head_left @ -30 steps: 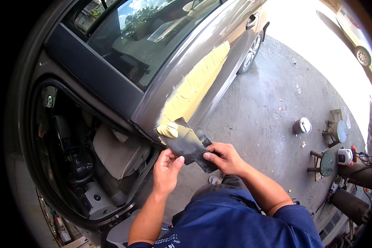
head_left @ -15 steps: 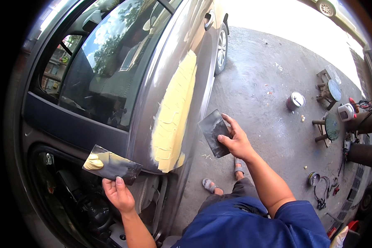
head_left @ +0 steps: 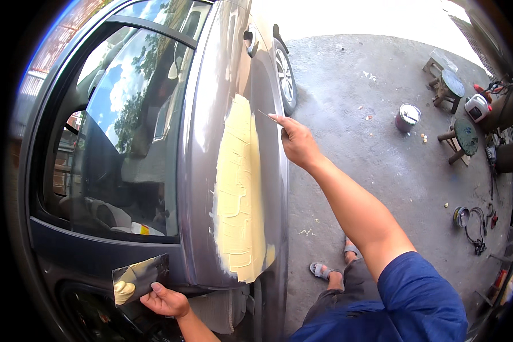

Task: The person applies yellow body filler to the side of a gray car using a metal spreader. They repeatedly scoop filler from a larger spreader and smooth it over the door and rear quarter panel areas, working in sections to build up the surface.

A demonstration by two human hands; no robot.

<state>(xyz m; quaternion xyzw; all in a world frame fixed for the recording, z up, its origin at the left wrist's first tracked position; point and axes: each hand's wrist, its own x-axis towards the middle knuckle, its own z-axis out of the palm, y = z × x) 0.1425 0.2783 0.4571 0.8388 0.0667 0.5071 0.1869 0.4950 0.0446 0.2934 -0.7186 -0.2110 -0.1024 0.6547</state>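
My left hand [head_left: 165,300] grips a dark rectangular plate [head_left: 145,272] with a glob of pale yellow paste [head_left: 124,292] on its left part, below the car's window [head_left: 137,188]. My right hand [head_left: 296,142] is closed on a thin spreader [head_left: 266,115], seen nearly edge-on beside the upper end of a long yellow paste patch [head_left: 236,205] on the grey-brown car's panel [head_left: 202,114]. The patch has a rough, ridged surface with uneven edges. Whether the spreader touches the panel I cannot tell.
On the concrete floor [head_left: 336,80] stand a paint can [head_left: 407,118], small stools [head_left: 461,137], a white jug [head_left: 477,107] and a round tin [head_left: 460,218] with coiled cords [head_left: 476,231]. The car's wheel [head_left: 285,77] is ahead; cylindrical dark objects [head_left: 510,157] line the right.
The plate and spreader, together a second ago, are apart. My right hand has moved up alongside the patch and turned the spreader edge-on; my left hand has moved down and left.
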